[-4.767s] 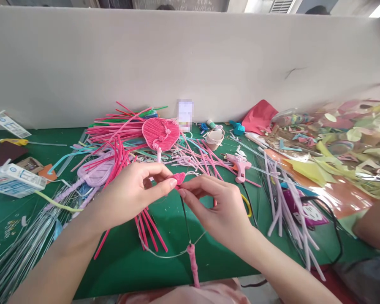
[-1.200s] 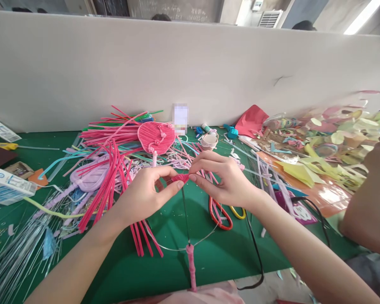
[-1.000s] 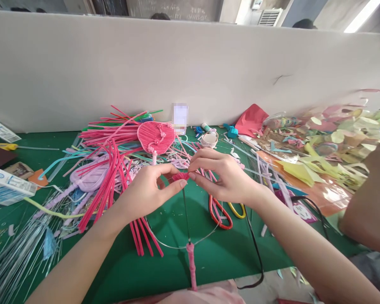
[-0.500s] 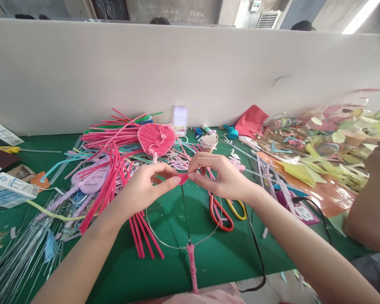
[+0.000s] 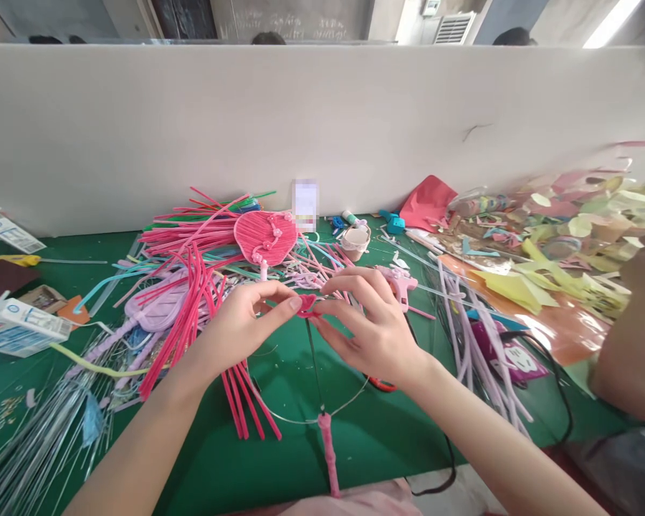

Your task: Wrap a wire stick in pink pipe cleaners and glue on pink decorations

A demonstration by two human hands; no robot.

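My left hand (image 5: pixel 255 315) pinches a small piece of bright pink pipe cleaner (image 5: pixel 306 305) between thumb and forefinger. From the other side, my right hand (image 5: pixel 373 322) has its fingertips on the same piece, the upper fingers curved and slightly parted. The pink piece sits at the top of a dark straight wire (image 5: pixel 314 365). Below, that wire meets a thin round wire hoop (image 5: pixel 284 418), partly hidden by my hands, and a handle wrapped in pink (image 5: pixel 327 455). Scissors (image 5: pixel 380 384) lie mostly hidden under my right hand.
A finished pink fan (image 5: pixel 266 240) rests on bundled pink pipe cleaners (image 5: pixel 188 233). A lilac fan (image 5: pixel 158 304) and loose wires (image 5: pixel 37 437) lie left. To the right are a pink glue gun (image 5: pixel 402 284), lilac pipe cleaners (image 5: pixel 470 337), paper scraps (image 5: pixel 580 251) and another person's arm (image 5: pixel 631 351).
My right hand has turned and its fingers have spread somewhat, covering more of the scissors. The pink piece has tilted and shifted slightly left. My left hand keeps its pinch.
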